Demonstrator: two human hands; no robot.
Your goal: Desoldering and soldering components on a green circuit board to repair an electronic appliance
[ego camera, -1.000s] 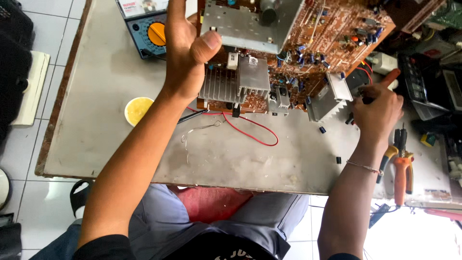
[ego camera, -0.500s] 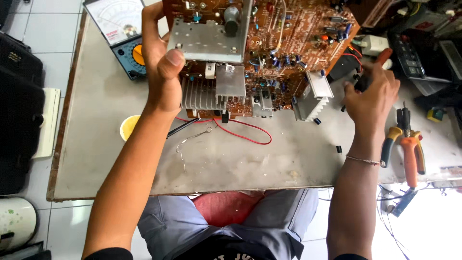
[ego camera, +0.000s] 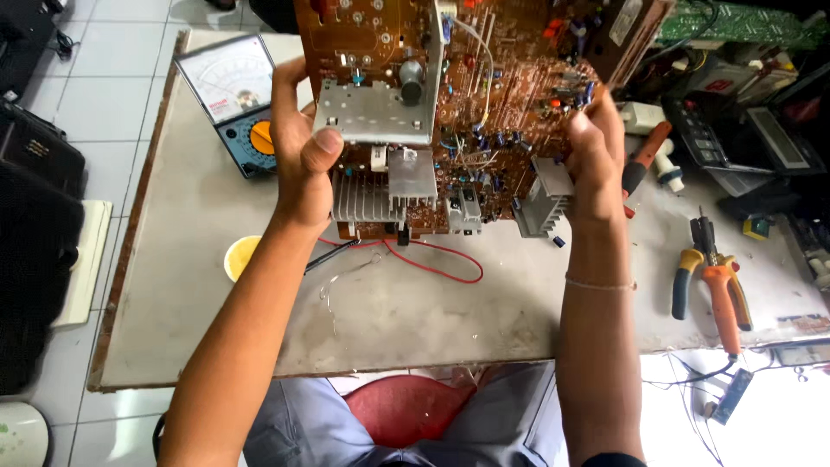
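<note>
Both hands grip a brown circuit board [ego camera: 484, 112] lifted above a grey workbench [ego camera: 216, 259].

Left hand [ego camera: 303, 160] clasps its left edge, thumb on a metal shield plate [ego camera: 372, 112]; right hand [ego camera: 592, 156] clutches the right edge. An analogue multimeter [ego camera: 233, 99] sits just left of the left hand, and orange-handled pliers [ego camera: 713, 277] lie right of the right wrist.

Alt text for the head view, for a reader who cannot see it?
Both hands, left hand and right hand, hold a large brown circuit board with silver heat sinks above a grey metal table; an analogue multimeter and orange-handled pliers lie nearby.

Grey workbench [ego camera: 199, 285] over pale tiled floor [ego camera: 95, 95]
</note>
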